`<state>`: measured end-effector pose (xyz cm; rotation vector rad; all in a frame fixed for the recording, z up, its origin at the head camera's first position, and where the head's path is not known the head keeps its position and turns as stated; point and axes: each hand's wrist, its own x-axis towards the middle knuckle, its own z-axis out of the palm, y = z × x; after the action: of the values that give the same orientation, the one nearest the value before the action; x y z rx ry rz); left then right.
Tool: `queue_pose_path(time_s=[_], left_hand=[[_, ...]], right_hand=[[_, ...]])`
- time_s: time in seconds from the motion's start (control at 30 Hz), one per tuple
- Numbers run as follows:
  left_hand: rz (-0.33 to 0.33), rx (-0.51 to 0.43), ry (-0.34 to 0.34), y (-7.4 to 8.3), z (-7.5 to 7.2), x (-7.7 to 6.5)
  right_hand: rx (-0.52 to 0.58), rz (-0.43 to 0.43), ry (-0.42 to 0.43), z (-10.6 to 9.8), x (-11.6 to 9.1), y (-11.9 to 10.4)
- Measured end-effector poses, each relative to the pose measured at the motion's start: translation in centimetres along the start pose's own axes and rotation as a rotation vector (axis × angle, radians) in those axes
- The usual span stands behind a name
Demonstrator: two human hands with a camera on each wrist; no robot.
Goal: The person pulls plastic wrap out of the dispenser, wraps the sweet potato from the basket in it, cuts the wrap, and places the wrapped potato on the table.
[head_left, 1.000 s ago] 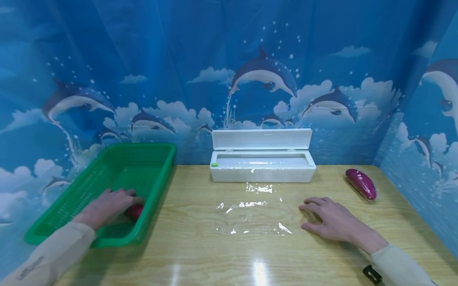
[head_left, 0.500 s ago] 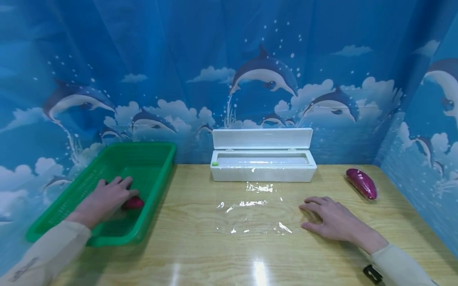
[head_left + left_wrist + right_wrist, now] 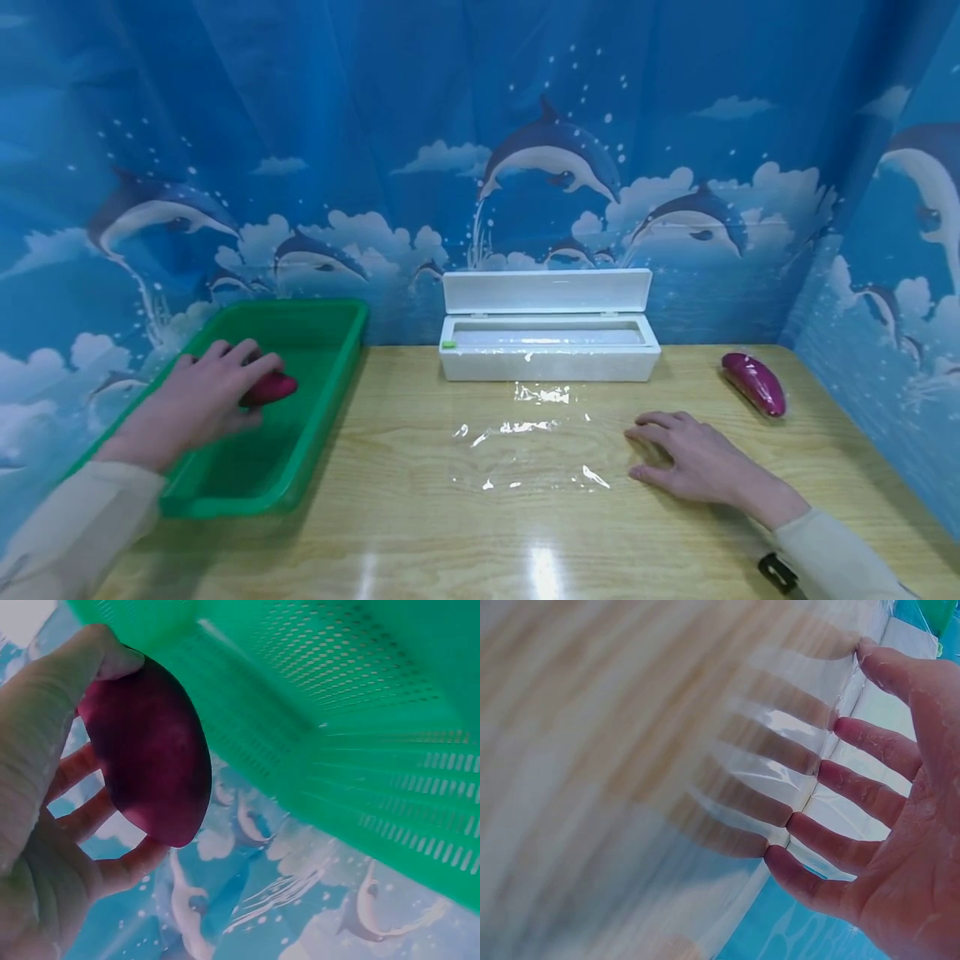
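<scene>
My left hand (image 3: 198, 396) holds a smooth, purple-red sweet potato (image 3: 154, 750) with tapered ends, thumb on one side and fingers on the other. In the head view the sweet potato overlaps the inside of the green basket (image 3: 333, 417). My right hand (image 3: 690, 462) rests on the table with fingers spread, fingertips at the right edge of a sheet of clear cling film (image 3: 513, 427). The film lies flat on the wood and runs from the white cling film dispenser (image 3: 551, 367), whose lid stands up. In the right wrist view the fingertips (image 3: 780, 855) meet the tabletop.
A film-wrapped purple vegetable (image 3: 753, 383) lies at the back right of the wooden table (image 3: 450, 542). A small green slider (image 3: 448, 343) sits at the dispenser's left end. Dolphin-print curtains (image 3: 360, 150) close off the back and right.
My left hand has gripped the sweet potato in the basket and raised it, moving up and slightly left. The right hand and the film have stayed in place.
</scene>
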<state>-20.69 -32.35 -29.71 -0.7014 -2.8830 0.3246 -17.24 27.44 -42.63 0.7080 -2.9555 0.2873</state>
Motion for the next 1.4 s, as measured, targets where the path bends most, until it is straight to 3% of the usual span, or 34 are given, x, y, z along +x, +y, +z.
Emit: queue_pose_path(time_s=[0.33, 0.57, 0.73, 0.9, 1.4], left_hand=[[-0.027, -0.167, 0.151, 1.4, -1.8, 0.2], [0.019, -0.239, 0.275, 4.0, -2.8, 0.5], [0.033, -0.278, 0.313, 5.9, -3.4, 0.8], [0.028, -0.317, 0.328, 7.2, -3.5, 1.3], [-0.032, -0.411, 0.25, 9.9, -4.0, 3.3]], right_hand=[[-0.008, -0.004, 0.002, 0.1, 0.1, 0.1], [-0.005, 0.004, -0.005, 0.2, 0.0, 0.1], [0.003, 0.005, -0.008, 0.1, 0.1, 0.0], [0.008, 0.002, -0.015, 0.0, 0.1, 0.0], [0.014, -0.007, -0.021, -0.2, 0.2, 0.0]])
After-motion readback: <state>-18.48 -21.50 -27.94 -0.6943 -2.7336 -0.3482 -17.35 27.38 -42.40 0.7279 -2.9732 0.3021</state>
